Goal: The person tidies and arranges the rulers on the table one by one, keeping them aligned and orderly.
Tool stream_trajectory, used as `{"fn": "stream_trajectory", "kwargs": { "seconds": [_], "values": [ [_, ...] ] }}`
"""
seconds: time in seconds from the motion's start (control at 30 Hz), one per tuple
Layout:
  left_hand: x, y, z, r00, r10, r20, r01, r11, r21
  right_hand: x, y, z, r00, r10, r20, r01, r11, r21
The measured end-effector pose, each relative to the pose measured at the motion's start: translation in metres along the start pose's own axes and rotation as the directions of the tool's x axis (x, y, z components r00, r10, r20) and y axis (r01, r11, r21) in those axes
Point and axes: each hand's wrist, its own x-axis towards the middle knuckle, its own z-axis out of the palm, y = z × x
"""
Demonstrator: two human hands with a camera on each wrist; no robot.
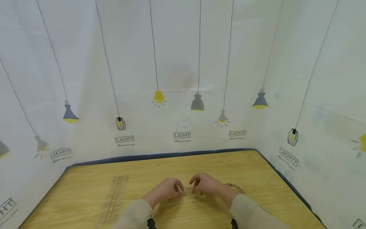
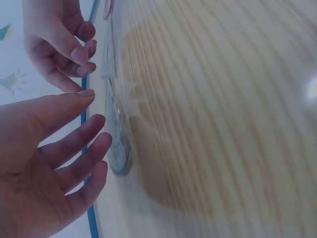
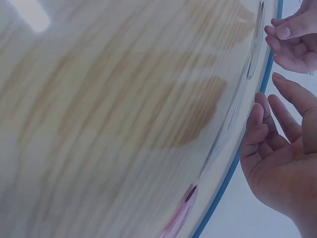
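What matters for your next grip is how the thin strand (image 1: 187,190) lies against your two hands: in the head view it sits low, just right of the frame's middle, in the narrow gap between the fingertips of your left hand (image 1: 169,189) and your right hand (image 1: 207,184). Its long axis seems to run across, from one hand toward the other, so each set of fingers faces it end-on rather than from the side. Your left fingers are spread and loosely bent, with nothing seen in them; your right fingers are apart and relaxed too, with no visible hold. You cannot tell from here whether either fingertip touches the strand on the table (image 1: 200,213). In the left wrist view, the grey bundled part (image 2: 119,151) lies just to the right of your left fingers, stretched nearly up and down the frame, so that hand is clearly the nearer one to it. In the right wrist view, the line slants down the right half to a pink loop (image 3: 182,213) at the bottom, lower left of your right hand, which is nearer to that end. For the middle stretch, neither hand looks plainly closer; a pinch there probably calls for bringing thumb and fingers in across the line, not along it.
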Motion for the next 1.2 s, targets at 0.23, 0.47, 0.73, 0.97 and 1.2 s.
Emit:
{"fn": "stream_trajectory", "kwargs": {
  "seconds": [0.23,0.47,0.73,0.97,1.2],
  "values": [
    [0.011,0.012,0.009,0.999,0.031,-0.022,-0.030,0.998,0.054,-0.002,0.010,-0.005,1.000,0.011,-0.021,-0.011,1.000,0.001],
    [0.026,0.016,0.020,0.999,0.035,-0.030,-0.034,0.998,0.057,-0.003,0.024,-0.013,0.999,0.008,-0.051,-0.009,1.000,-0.004],
    [0.037,0.013,0.028,0.998,0.043,-0.041,-0.042,0.999,0.031,-0.005,0.033,-0.019,0.997,0.043,-0.065,-0.041,0.999,0.027],
    [0.042,0.013,0.030,0.998,0.048,-0.042,-0.048,0.999,-0.011,-0.005,0.045,-0.020,0.996,0.027,-0.080,-0.025,0.999,0.024],
    [0.046,0.017,0.031,0.998,0.052,-0.031,-0.053,0.997,-0.054,-0.007,0.055,-0.027,0.995,0.027,-0.091,-0.025,0.999,0.020]
  ]
}}
